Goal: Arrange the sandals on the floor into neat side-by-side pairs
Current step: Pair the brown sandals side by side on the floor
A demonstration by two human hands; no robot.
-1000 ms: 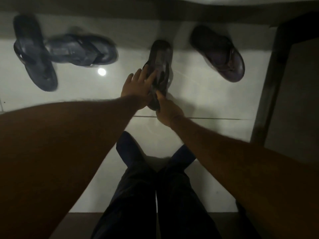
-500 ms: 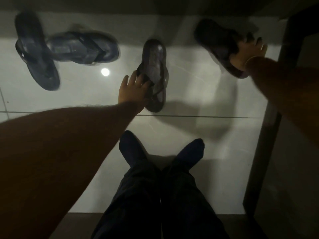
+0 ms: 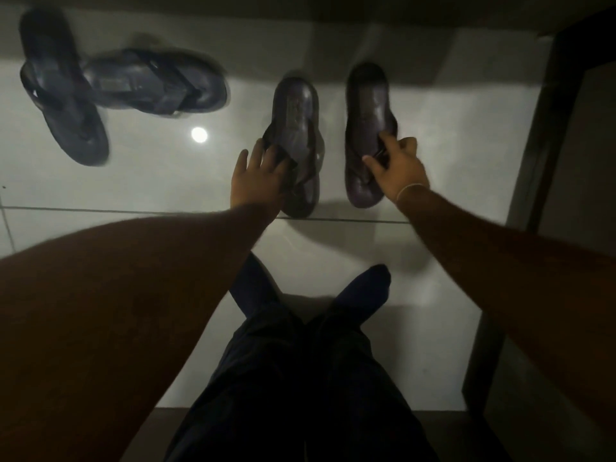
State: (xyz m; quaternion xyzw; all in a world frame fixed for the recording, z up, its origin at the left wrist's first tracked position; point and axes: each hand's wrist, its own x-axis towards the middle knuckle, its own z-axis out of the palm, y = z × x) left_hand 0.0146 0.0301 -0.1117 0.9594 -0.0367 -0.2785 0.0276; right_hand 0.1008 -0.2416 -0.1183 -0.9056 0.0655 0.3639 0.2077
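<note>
Left hand [image 3: 258, 181], right hand [image 3: 398, 165] each pinch glossy, seemingly leather brown sandals' straps.

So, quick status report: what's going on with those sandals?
Left hand on left brown sandal; right hand on right brown sandal. Browns roughly side by side. Blue sandals overlapping, unsorted.

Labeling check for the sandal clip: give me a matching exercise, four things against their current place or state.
Things:
1. left brown sandal
2. right brown sandal
3. far-left dark blue sandal
4. second dark blue sandal

States:
A. lies crosswise, overlapping its mate
B. right hand on its strap
C. at the frame's left edge, pointing roughly toward the person
D. left hand on its strap

Pairs: 1-D, 2-B, 3-C, 4-A
</note>
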